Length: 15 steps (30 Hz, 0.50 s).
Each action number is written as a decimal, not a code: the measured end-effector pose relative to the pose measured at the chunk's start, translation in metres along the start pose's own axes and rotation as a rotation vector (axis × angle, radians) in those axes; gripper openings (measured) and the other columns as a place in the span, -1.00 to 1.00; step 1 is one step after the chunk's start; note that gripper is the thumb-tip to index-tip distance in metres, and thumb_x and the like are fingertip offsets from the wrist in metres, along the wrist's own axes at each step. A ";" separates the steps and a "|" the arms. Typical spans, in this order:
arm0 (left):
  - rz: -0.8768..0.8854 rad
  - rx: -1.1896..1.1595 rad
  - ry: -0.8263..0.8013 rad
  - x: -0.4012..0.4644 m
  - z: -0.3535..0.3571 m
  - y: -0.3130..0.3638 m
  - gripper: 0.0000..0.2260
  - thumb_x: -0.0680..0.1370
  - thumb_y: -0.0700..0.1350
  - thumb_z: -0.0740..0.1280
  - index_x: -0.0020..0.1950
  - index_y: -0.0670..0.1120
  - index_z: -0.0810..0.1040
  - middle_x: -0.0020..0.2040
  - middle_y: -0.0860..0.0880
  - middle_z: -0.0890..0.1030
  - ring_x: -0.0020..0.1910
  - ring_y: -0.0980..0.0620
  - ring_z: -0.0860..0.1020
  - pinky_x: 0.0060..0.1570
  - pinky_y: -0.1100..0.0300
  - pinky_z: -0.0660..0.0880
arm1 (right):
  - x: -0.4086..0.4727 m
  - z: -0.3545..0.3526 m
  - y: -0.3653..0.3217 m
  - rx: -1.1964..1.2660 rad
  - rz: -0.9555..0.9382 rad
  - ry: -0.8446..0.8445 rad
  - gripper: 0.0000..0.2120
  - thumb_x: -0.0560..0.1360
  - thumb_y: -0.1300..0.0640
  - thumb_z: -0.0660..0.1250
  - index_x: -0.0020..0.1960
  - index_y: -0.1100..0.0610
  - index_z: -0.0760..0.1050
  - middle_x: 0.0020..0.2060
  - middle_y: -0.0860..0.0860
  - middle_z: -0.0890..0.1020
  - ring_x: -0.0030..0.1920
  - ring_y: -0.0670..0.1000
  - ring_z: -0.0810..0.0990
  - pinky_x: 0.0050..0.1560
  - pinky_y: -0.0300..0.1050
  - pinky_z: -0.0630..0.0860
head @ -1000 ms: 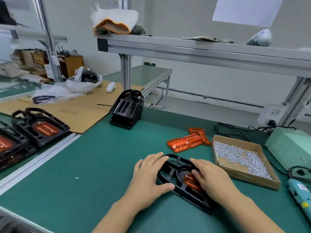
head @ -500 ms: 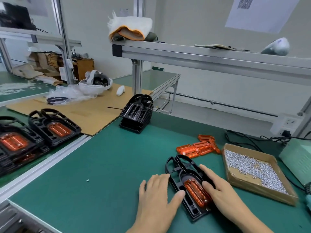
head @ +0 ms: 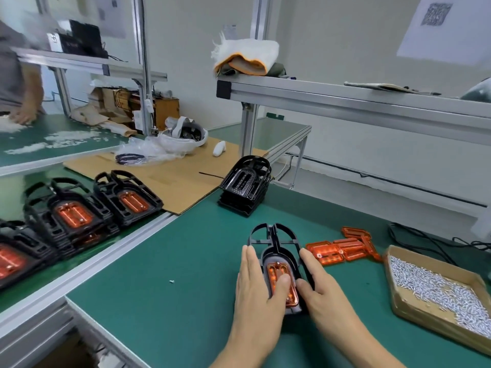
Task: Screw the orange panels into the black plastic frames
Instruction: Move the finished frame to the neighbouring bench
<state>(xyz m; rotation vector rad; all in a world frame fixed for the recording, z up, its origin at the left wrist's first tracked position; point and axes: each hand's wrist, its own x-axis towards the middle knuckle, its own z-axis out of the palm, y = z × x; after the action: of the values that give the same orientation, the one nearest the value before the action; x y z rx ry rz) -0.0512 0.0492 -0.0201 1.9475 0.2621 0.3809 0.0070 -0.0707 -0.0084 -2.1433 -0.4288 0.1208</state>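
Black finished frames with orange inserts are stacked far left. At centre, a black plastic frame with an orange panel seated in it is flanked by the left hand, fingers straight, thumb on the panel, and the right hand, fingers extended along its edge. Loose orange panels lie alongside. A cardboard box is filled with silver screws. No writing is readable.

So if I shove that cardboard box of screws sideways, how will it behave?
The cardboard box is low and wide, so it should slide rather than tip. Piled with small screws, it is probably heavy for its size. Its walls are low, so a sharp push might spill some.
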 end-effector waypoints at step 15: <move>-0.110 -0.016 0.394 0.046 -0.139 -0.044 -0.40 0.64 -0.19 0.11 0.57 0.05 -0.15 0.55 0.17 -0.11 0.50 0.24 -0.11 0.35 0.36 -0.13 | 0.077 0.122 -0.119 -0.002 -0.191 -0.283 -0.47 0.58 0.38 0.08 0.52 0.13 0.16 0.38 0.02 0.37 0.31 -0.08 0.33 0.03 -0.69 0.14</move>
<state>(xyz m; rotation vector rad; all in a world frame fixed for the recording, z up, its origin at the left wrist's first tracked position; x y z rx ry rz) -0.0626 0.2008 -0.0030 1.8215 0.6162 0.6912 0.0186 0.1130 0.0247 -2.0809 -0.7947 0.3171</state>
